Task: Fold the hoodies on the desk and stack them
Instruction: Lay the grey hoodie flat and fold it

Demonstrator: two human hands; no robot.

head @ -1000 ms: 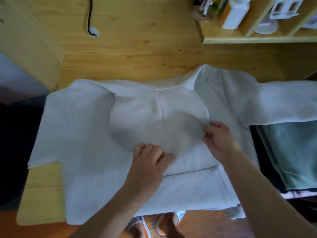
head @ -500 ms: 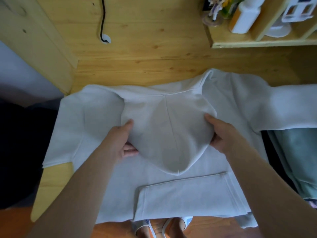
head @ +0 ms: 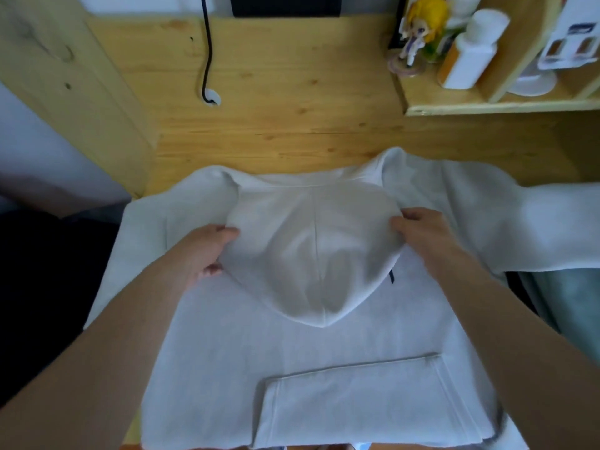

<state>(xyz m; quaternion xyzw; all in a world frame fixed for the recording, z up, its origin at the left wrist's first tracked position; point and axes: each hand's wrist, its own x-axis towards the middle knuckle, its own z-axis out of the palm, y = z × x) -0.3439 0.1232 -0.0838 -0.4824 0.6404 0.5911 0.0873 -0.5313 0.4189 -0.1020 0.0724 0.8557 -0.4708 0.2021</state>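
Hoodie in pale grey-white cotton fleece (head: pixel 292 358) lies spread across the light pine bench (head: pixel 292 102), its body towards us and its rounded hood (head: pixel 311 254) folded down over the chest, the centre seam of the hood running straight to a point. We hold that hood at both sides: our left hand (head: pixel 203 251) grips its left edge with the thumb on top and the fingers (head: pixel 212 271) curled under the cloth, and our right hand (head: pixel 422 235) pinches the right edge, fingers bent over the rim of the hood. A sleeve cuff end (head: pixel 350 404) lies folded across the lower part of the hoodie, near the hem, while the other sleeve (head: pixel 535 228) stretches off to the right, over a teal-green folded garment (head: pixel 565 303) that rests at the bench's right edge. A small dark tag (head: pixel 391 276) peeps out just below the hood's right side. Behind the hoodie, a black cable (head: pixel 207 53) drops into a white grommet (head: pixel 211 99) in the bench top. On the raised pine shelf (head: pixel 487 107) at the back right stand a little yellow-haired figurine (head: pixel 418 27), a white plastic bottle with an orange side (head: pixel 470 50) and a white stand with a round base (head: pixel 532 81).
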